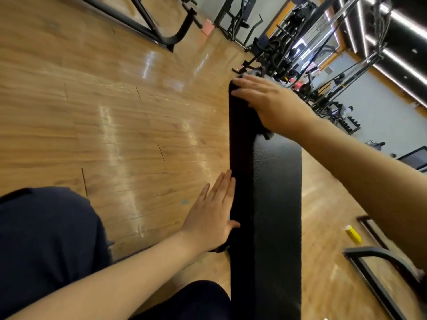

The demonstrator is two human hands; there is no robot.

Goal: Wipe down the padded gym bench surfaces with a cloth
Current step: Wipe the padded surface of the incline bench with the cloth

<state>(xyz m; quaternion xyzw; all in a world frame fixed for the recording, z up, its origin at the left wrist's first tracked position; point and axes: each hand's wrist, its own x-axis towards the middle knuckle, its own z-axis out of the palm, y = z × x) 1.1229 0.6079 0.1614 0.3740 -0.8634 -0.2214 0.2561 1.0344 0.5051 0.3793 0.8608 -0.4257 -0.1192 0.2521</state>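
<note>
Right hand (pixel 270 100), flat-fingered, presses the dark cloth (pixel 265 132) on the padded bench (pixel 277 204)'s far end; left hand (pixel 213 211), grip wide, braces its side. Best keep even pressure, overlapping strokes.

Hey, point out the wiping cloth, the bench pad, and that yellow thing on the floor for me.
cloth (pixel 267 133), head view: dark corner poking out beneath the right hand.
bench pad (pixel 277 204), head view: bare textured top face.
yellow object (pixel 353 233), head view: its middle, lying on the wood floor at right.
</note>
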